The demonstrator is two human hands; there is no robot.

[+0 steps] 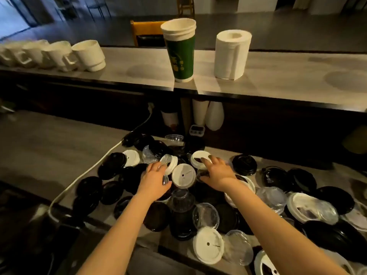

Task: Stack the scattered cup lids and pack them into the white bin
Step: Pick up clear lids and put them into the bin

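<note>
Dim counter point(49, 139) | lids point(208, 197) lie scattered, black, white and clear, none stacked | white bin not in view | your left hand point(155, 178) pinches a clear lid point(165, 179); your right hand point(216, 172) grips a white lid point(198, 158) | progress: barely begun

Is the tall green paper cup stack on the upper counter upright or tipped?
Upright: the green paper cup stack stands on its base, rims upward.
</note>
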